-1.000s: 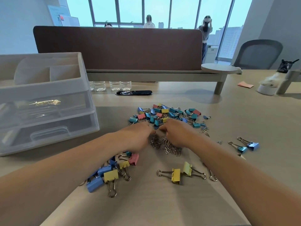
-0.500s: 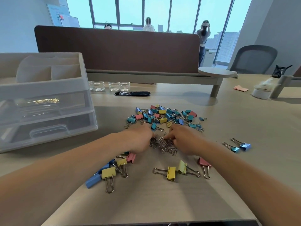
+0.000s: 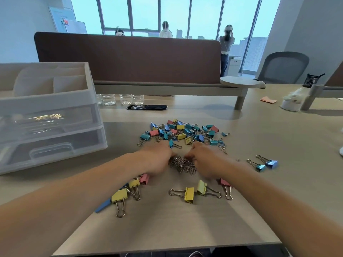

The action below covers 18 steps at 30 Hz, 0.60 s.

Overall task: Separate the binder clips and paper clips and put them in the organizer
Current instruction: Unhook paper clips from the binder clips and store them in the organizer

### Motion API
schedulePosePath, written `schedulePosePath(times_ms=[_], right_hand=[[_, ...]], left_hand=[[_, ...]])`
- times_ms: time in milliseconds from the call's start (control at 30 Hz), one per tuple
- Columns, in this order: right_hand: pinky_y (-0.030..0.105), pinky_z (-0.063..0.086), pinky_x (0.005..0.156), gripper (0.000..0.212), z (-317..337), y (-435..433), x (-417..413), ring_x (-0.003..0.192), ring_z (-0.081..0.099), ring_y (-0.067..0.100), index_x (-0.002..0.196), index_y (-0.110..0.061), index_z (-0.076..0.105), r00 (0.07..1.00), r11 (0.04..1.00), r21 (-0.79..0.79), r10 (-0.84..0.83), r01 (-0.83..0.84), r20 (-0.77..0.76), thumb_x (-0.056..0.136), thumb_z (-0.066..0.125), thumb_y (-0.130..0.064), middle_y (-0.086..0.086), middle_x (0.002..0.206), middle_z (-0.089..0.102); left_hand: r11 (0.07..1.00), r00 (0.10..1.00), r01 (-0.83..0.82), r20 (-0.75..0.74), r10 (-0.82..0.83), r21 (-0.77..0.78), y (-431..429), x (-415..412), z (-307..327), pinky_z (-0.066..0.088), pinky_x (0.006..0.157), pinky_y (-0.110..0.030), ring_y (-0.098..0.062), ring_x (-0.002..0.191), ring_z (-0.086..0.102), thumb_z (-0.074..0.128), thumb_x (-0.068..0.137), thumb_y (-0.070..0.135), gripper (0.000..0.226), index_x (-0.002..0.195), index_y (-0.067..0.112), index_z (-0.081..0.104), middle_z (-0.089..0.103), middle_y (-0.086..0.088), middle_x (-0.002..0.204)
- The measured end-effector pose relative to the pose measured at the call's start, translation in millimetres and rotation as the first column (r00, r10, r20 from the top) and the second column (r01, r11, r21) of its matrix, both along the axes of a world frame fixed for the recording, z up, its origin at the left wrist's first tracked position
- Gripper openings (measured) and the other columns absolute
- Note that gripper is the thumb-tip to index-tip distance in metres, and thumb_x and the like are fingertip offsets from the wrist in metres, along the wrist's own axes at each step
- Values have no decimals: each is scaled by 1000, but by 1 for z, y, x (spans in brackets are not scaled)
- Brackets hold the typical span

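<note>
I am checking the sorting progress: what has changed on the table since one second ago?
The left hand and right hand drew slightly toward the person, raking the paper clips out of the mixed pile. Whether they grip any is unclear. The organizer and scattered binder clips stayed.

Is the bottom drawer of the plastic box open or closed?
Closed. The bottom drawer is pushed all the way in, its clear front level with the organizer frame above it.

I'm seeing my left hand and right hand blurring, their grip hiding from me; the organizer is running off left.
</note>
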State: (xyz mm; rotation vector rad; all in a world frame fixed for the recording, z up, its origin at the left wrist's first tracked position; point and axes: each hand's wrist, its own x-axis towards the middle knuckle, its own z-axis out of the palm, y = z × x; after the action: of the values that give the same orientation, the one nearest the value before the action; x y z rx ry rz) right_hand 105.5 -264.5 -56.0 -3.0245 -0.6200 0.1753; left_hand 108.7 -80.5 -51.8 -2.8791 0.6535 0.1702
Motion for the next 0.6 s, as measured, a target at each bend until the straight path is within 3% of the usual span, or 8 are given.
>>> schedulePosePath(times_ms=[67,167,267,367,467,600], right_hand=[[28,51,81,57,0,1,-2,94,51,13,140,-32,50,1000,1000,6,4,-4,-13,91,56,-3,-6,116,41],[30,49,91,50,7,-2,-7,108,52,16,141,-31,49,999,999,51,16,-13,-49,96,52,-10,-3,127,44],[33,47,98,40,16,-8,-10,111,54,15,137,-25,54,998,995,102,14,-7,-64,98,56,-30,-2,130,55],[32,46,97,52,21,-12,-12,108,55,14,134,-24,57,990,998,59,18,-10,-137,88,67,-47,-5,124,59],[32,47,96,53,21,-8,-11,106,56,15,132,-23,58,990,999,47,14,-8,-139,85,71,-43,-4,121,61],[30,53,86,34,17,3,-10,96,59,14,120,-22,65,997,997,76,-8,14,-77,88,69,-35,-4,111,63]], left_hand=[[1000,1000,2,4,-2,-4,-2,-4,0,53,75,-44,-25,84,53,41,93,8,56,143,34,44,40,-4,103],[999,999,20,-28,-21,-37,-3,-11,5,52,79,-42,-25,91,54,41,95,8,56,145,33,41,44,-4,110],[996,998,6,-56,-11,-89,0,-9,10,52,84,-43,-23,97,56,44,95,11,45,138,25,48,49,-4,116],[997,996,-9,-86,3,-73,6,-4,11,52,83,-44,-23,94,57,54,89,18,32,121,17,56,52,-4,107],[993,995,9,-99,-21,-116,3,-4,13,51,77,-37,-22,89,57,58,88,18,21,109,18,60,54,-2,97],[976,998,7,-60,-21,-216,-5,-1,8,46,69,-32,-20,84,56,58,91,21,16,106,23,64,57,1,93]])
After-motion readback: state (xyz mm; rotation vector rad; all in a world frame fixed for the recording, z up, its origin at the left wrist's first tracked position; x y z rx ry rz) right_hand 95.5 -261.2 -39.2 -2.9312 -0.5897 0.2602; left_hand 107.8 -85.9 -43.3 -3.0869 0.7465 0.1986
